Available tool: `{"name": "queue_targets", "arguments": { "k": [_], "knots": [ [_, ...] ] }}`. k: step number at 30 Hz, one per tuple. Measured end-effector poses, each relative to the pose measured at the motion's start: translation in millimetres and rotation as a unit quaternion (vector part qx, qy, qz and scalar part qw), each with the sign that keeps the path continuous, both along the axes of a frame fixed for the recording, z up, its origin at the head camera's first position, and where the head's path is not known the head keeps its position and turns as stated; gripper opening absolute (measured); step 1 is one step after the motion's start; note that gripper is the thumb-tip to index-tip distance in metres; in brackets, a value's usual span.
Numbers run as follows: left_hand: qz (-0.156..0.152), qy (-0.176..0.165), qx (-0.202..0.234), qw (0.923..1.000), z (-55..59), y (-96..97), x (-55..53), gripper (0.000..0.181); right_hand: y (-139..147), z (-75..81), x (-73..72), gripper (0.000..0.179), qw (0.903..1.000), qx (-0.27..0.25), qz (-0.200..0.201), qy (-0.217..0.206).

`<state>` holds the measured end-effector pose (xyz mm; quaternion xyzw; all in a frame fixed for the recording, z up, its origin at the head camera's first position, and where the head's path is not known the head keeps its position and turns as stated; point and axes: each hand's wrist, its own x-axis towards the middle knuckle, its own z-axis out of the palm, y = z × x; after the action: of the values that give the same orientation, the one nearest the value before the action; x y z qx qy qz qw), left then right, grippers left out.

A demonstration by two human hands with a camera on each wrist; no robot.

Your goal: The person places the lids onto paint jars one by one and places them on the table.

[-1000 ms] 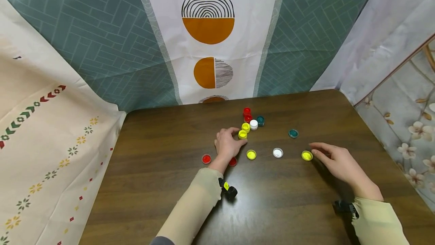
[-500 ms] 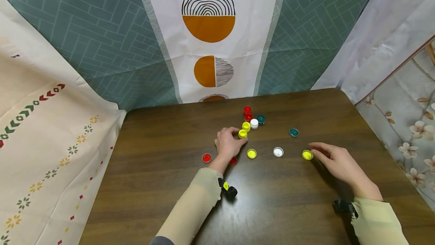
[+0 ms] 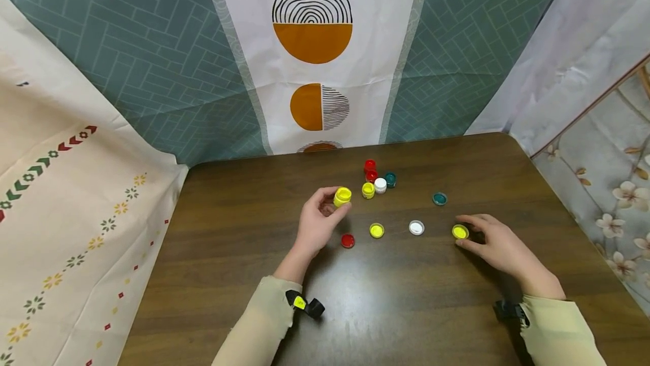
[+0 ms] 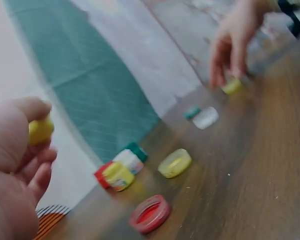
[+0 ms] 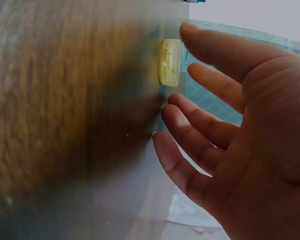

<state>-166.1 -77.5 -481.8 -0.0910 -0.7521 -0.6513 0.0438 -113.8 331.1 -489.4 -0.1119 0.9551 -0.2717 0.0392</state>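
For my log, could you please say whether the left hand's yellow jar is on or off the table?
Off the table: the left wrist view shows the left hand gripping the yellow jar above it, cloth behind.

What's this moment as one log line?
left fingers: holding yellow jar, off table | right fingers: at rightmost yellow lid, contact unclear

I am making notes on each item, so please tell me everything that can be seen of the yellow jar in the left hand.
The yellow jar is small and round, bright yellow, with a narrower rim at its top; it looks like plastic. It is roughly upright, gripped by the left hand above the table, apart from the cluster of jars. Whether it is open or has a label, I cannot tell.
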Motion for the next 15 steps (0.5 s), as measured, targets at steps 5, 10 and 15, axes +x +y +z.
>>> {"name": "queue_targets", "arguments": {
  "k": [5,10,15],
  "knots": [
    [-0.041,-0.006,0.118,0.9921,-0.4,-28.1,17.6,0.048,-3,-3.6,-1.4,0.057,0.9999,0.011,0.0,0.008],
    [-0.038,-0.025,0.191,0.9805,-4.9,-41.1,26.0,0.05,-5,-6.3,-2.9,0.054,0.9996,0.019,0.0,0.019],
    [-0.044,-0.018,0.25,0.9672,-8.9,-45.5,27.6,0.036,-8,-6.9,-4.8,0.048,0.9992,0.031,-0.001,0.023]
  ]
}}
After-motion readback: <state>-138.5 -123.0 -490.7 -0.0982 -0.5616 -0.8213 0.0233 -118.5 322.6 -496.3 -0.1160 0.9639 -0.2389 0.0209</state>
